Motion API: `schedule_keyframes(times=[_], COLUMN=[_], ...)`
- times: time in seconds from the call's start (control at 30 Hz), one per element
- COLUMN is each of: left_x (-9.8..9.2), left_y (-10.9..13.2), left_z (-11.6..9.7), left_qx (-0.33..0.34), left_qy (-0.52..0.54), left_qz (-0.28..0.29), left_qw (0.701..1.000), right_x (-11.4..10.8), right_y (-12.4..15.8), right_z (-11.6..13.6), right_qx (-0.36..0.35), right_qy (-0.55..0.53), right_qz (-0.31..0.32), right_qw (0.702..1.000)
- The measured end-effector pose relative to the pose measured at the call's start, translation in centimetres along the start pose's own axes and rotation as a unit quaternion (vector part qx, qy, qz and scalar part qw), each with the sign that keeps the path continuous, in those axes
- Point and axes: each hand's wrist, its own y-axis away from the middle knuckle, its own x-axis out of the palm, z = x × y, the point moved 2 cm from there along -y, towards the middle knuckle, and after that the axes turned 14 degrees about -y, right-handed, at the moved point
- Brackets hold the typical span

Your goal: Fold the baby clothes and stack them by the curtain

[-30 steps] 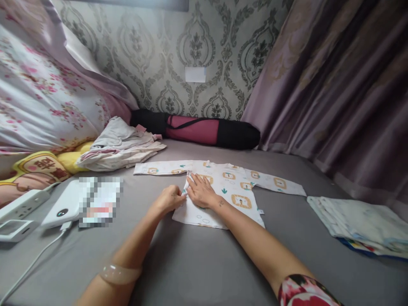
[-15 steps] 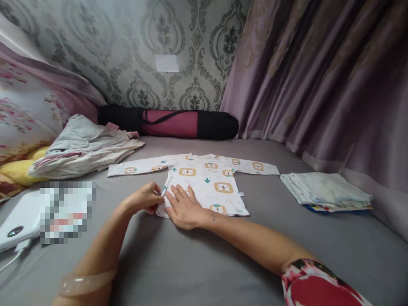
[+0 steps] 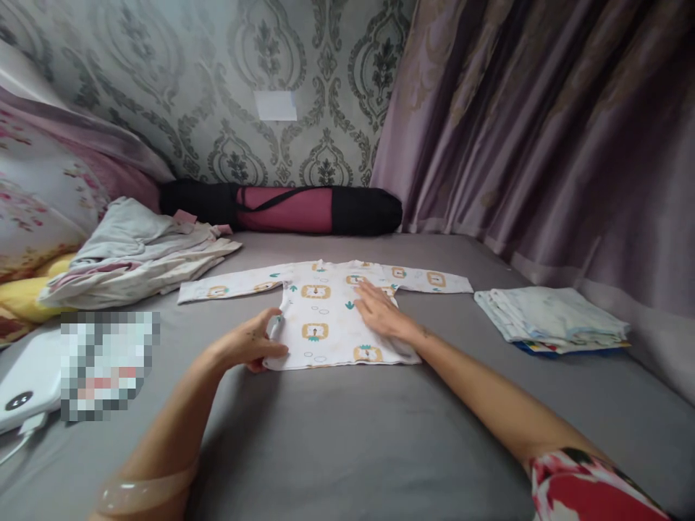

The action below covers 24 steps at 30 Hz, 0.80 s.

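Note:
A small white long-sleeved shirt (image 3: 334, 318) lies spread flat, its sleeves stretched to both sides and its collar toward the wall. Tan lion faces and green leaves are printed on it. At the shirt's lower left edge is my left hand (image 3: 253, 344), thumb and forefinger apart and touching the cloth. My right hand (image 3: 383, 312) rests flat on the right half of the shirt, fingers stretched toward the collar. Part of the print and the right side seam are hidden beneath it.
Grey sheet (image 3: 347, 434) lies under everything. Folded cloths (image 3: 554, 315) are stacked at right; a loose pile of clothes (image 3: 141, 246) is at left. A white power bank (image 3: 32, 376) with a cable sits beside a blurred item. A black and maroon long bag (image 3: 282, 210) lies along the wall.
My right hand has slid from the shirt's lower left across to its right half. My left hand has opened its pinch at the left edge, staying nearly in place.

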Motion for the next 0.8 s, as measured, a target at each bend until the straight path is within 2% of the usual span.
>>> schedule_keyframes(times=[0.1, 0.2, 0.5, 0.8], left_x=[-0.1, -0.4, -1.2, -1.3], left_y=[0.2, 0.0, -0.3, 0.2], left_z=[-0.3, 0.1, 1.6, 1.3], left_qx=[0.024, 0.037, 0.075, 0.068], left_qy=[-0.028, -0.063, -0.070, -0.081], left_qz=[0.038, 0.073, 0.095, 0.097], left_qw=[0.999, 0.995, 0.990, 0.990], right_x=[0.1, 0.3, 0.1, -0.5], right_y=[-1.3, -1.0, 4.0, 8.7], right_z=[-3.9, -5.2, -4.0, -2.8], right_qx=[0.035, 0.010, -0.072, -0.073], right_qy=[0.065, 0.086, 0.083, 0.035], right_qz=[-0.001, 0.016, 0.086, 0.141], right_qw=[0.997, 0.996, 0.990, 0.987])
